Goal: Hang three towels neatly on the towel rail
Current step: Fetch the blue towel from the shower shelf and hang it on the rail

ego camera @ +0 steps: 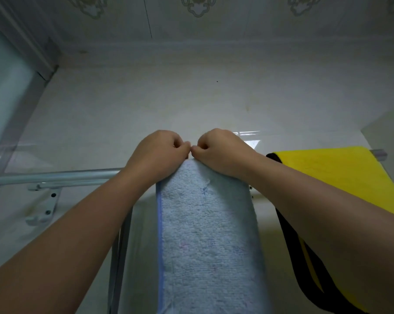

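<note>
At the far left stands a frosted glass panel (3, 105) in a grey metal frame. From there a silver towel rail (55, 175) runs rightward along the pale wall (146, 105), held by a white bracket (45, 206) screwed on below it. The left hand (159, 152) reaches up over the rail with its fingers curled, pinching the top fold of a blue towel (207, 234). This towel is draped over the middle of the rail and hangs straight down toward the camera, a darker blue stripe along its left edge. The right hand (218, 150) pinches the same fold, and the two hands are close together, their thumb tips almost touching. Further right, a yellow towel (341, 177) with a black edge hangs over the rail, near the blue one but apart from it.
</note>
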A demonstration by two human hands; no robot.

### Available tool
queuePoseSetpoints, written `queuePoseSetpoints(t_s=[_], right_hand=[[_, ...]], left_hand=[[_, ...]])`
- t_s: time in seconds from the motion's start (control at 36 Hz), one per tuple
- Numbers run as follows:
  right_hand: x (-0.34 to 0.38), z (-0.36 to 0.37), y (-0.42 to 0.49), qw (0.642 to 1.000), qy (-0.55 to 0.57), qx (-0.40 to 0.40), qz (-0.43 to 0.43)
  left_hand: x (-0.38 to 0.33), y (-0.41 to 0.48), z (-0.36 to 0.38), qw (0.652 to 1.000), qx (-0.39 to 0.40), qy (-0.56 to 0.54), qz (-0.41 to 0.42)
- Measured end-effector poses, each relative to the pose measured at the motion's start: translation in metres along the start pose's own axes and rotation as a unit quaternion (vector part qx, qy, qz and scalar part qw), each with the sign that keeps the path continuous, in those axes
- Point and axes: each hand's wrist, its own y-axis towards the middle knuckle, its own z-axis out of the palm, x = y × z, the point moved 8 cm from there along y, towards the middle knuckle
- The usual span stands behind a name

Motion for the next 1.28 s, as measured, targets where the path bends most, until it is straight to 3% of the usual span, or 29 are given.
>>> queuePoseSetpoints(t_s=[0.08, 0.22, 0.36, 0.58, 0.72, 0.83, 0.94, 1.06, 1.17, 1.28], right_hand=[[-0.002, 0.005, -0.006, 0.999, -0.016, 0.044, 0.005], [-0.009, 0.01, -0.009, 0.992, 0.008, 0.12, 0.047], [-0.01, 0.012, -0.01, 0.989, 0.006, 0.131, 0.065], [-0.007, -0.002, -0.021, 0.997, -0.043, 0.046, 0.054], [-0.01, -0.018, -0.042, 0.996, 0.016, -0.032, 0.077], [-0.013, -0.03, -0.058, 0.991, 0.039, -0.098, 0.081], [-0.014, -0.042, -0.077, 0.98, 0.034, -0.166, 0.101], [-0.017, -0.045, -0.09, 0.972, 0.028, -0.181, 0.146], [-0.03, -0.034, -0.095, 0.957, 0.109, -0.093, 0.253], [-0.028, -0.011, -0.101, 0.905, 0.303, 0.017, 0.297]], left_hand=[[-0.001, -0.006, 0.004, 0.999, 0.045, 0.015, 0.009], [0.003, -0.009, 0.014, 0.985, 0.162, -0.023, -0.045], [0.001, -0.01, 0.018, 0.975, 0.212, -0.007, -0.061], [0.0, -0.021, 0.003, 0.992, 0.119, 0.042, -0.003], [0.003, -0.052, -0.026, 0.998, -0.06, -0.005, 0.029], [0.002, -0.076, -0.047, 0.981, -0.18, 0.03, 0.06], [0.021, -0.085, -0.034, 0.989, -0.113, -0.074, -0.055], [0.03, -0.091, -0.012, 0.969, -0.037, -0.199, -0.139], [0.03, -0.093, -0.001, 0.924, 0.004, -0.324, -0.202], [0.032, -0.093, 0.001, 0.904, 0.007, -0.372, -0.211]])
